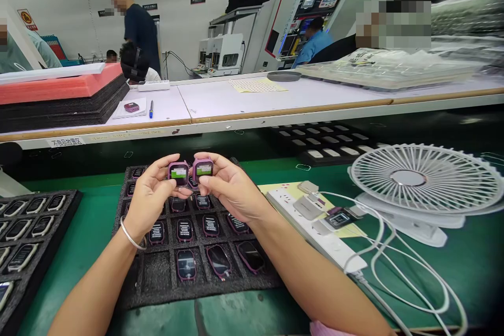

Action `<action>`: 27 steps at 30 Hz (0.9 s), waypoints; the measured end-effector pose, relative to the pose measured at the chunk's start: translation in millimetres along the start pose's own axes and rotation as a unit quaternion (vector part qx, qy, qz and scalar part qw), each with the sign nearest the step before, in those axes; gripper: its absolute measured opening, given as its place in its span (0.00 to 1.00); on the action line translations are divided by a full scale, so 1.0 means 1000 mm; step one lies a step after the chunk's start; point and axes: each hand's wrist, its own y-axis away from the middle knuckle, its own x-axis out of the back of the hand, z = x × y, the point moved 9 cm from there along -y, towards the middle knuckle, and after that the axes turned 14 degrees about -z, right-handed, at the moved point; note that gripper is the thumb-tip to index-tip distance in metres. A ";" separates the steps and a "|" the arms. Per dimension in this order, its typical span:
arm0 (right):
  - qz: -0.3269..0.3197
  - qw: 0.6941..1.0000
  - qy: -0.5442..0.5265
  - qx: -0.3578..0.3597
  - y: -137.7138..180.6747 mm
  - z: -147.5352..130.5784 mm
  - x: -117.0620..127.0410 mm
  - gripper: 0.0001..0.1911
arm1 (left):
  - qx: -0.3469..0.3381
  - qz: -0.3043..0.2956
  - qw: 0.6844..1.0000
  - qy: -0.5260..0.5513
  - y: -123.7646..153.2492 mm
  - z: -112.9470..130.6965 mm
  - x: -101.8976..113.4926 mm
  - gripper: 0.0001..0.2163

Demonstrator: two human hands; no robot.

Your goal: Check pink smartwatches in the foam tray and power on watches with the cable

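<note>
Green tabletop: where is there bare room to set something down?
Bare green tabletop shows between the left tray and the left forearm, and in a strip before the middle tray. One front-row pocket there, left of three watches, looks bare too. The right is crowded by the power strip and fan.

Left hand (151, 189) and right hand (226, 184), side by side, pinch; 2 forearms (301, 262) angle inward

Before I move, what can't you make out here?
Left watch and right watch, head view: screen text too small to read.
Centre tray, head view: some far slots hidden by left hand and right hand.
Left tray, head view: cut off by left edge.
Power cord, head view: far end cut off by bottom edge.
</note>
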 end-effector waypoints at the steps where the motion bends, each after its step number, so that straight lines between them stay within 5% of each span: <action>1: 0.003 1.000 -0.002 0.000 0.000 0.000 0.000 0.20 | 0.003 0.002 1.000 -0.001 0.000 0.000 0.000 0.20; 22: 0.014 1.000 0.006 0.006 0.000 0.001 0.002 0.21 | 0.017 0.006 1.000 0.003 0.002 -0.003 0.001 0.21; 27: -0.002 0.999 -0.032 0.011 -0.007 -0.004 -0.002 0.15 | 0.011 0.015 0.999 0.026 -0.003 0.004 0.005 0.20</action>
